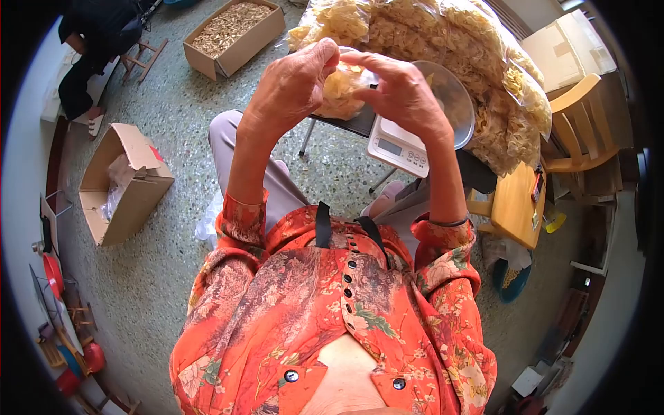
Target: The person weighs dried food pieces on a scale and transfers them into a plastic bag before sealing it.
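Observation:
A small clear plastic bag [337,95] filled with pale yellow dried pieces sits on a dark stool in front of me. My left hand [294,84] is closed at the top left of the bag, with its fingertips pinched together. On the other side, my right hand [403,91] curves round the bag's top, its index finger reaching to my left fingertips and its thumb lower against the bag. Part of the bag is hidden behind both hands. Below my right hand is a white digital scale [399,148], with a round clear bowl [456,104] partly behind that wrist.
Large clear bags of dried yellow pieces [491,90] are piled at the back right. A wooden chair [584,131] stands beside them. On the speckled floor are a carton of brown pieces [238,59] and an open carton [131,190]. Another person [93,48] sits at the far left.

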Tool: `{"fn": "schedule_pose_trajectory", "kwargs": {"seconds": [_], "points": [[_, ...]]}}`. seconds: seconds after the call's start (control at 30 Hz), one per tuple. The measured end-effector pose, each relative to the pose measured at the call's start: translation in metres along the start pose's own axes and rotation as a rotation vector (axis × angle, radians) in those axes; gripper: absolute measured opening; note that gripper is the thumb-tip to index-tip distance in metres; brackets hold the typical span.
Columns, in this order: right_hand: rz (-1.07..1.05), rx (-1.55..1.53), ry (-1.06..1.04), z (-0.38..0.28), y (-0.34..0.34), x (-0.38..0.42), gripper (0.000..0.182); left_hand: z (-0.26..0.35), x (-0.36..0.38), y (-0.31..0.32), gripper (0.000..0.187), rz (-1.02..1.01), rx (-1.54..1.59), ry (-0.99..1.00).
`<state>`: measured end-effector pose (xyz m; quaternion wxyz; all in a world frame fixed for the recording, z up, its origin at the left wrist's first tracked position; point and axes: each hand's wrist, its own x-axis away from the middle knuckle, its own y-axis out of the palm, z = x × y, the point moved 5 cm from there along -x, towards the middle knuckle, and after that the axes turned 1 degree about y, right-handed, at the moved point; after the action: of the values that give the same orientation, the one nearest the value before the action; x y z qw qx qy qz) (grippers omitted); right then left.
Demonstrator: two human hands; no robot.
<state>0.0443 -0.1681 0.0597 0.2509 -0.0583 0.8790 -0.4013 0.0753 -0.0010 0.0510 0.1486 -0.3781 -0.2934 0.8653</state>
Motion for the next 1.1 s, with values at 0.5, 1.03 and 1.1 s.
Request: {"fn": "schedule_pose_trajectory", "kwargs": {"seconds": [0.5, 1.03, 1.1], "points": [[-0.253, 0.257, 0.639, 0.082, -0.088, 0.088, 0.029, -0.011, 0.006, 0.02, 0.019, -0.113, -0.192, -0.005], [-0.365, 0.443, 0.492, 0.103, -0.049, 0.083, 0.032, -0.011, 0.004, 0.005, 0.011, 0.112, 0.048, -0.105], [-0.23, 0.405, 0.497, 0.101, -0.057, 0.084, 0.024, -0.007, 0.006, 0.004, 0.01, 0.127, 0.113, -0.143]]}}
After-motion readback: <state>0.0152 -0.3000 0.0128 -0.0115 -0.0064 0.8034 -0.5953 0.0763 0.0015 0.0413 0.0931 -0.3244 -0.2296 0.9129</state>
